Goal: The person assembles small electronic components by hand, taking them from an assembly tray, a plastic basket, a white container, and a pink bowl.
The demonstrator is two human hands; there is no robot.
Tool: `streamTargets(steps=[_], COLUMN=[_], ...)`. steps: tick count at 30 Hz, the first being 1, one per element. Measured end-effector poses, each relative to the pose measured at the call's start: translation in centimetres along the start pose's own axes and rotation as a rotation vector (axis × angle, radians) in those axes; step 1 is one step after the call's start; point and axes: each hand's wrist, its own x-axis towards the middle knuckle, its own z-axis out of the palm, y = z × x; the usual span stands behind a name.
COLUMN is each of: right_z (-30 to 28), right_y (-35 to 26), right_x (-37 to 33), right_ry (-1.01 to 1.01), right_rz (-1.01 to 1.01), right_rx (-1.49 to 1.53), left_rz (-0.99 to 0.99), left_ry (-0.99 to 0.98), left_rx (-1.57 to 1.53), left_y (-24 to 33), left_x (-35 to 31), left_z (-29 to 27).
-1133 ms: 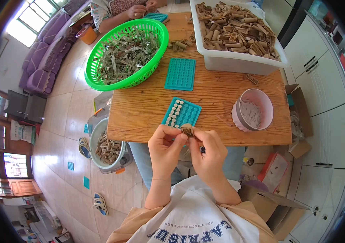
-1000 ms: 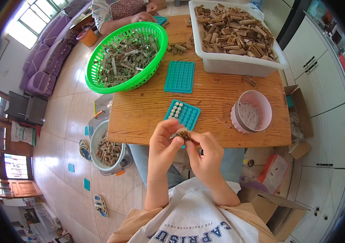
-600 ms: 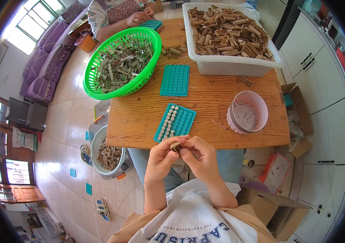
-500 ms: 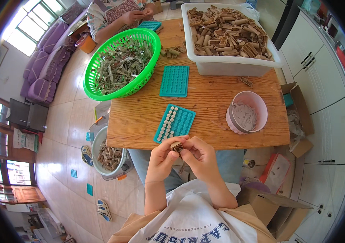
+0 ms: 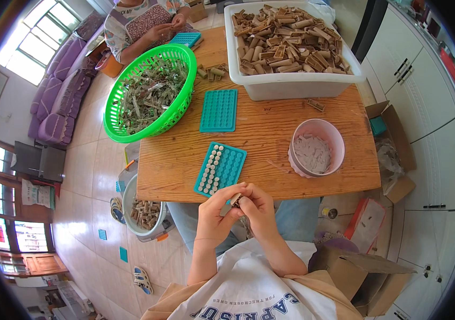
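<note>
The wooden tabletop shows a wavy, orange-brown grain. A green plastic basket overhangs its left edge; a white plastic bin stands far right. Between them lie brown half-tube pieces, and one loose half-tube lies before the bin. A pink tub stands near right. An upper teal round-celled tray lies mid-left; a lower teal round-celled tray sits askew near the front edge.

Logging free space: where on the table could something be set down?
Bare wood shows between the partly filled tray and pink tub, and left of that tray, nearer than the green basket. The basket and white bin crowd the far side.
</note>
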Motion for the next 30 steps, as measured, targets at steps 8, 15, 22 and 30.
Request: streamTargets(steps=[8,15,22,30], right_z=[-0.6,0.6,0.6,0.5], right_y=[-1.4,-2.0,-1.2,-0.9], right_x=[0.4,0.3,0.2,0.6], right_ry=[0.015,0.096,0.093,-0.054], right_rz=[0.071,-0.299,-0.282,-0.275], right_rx=[-0.284,-0.817,-0.777,-0.801], left_rz=[-0.095,-0.146,-0.227,-0.245], left_ry=[0.308,0.38,0.383,0.394], left_rx=[-0.326,-0.443,-0.682,-1.097], left_y=[-0.2,-0.1,0.2,-1.0], left_x=[0.4,0.0,-0.4,-1.1], left_z=[0.7,0.8,0.4,0.3])
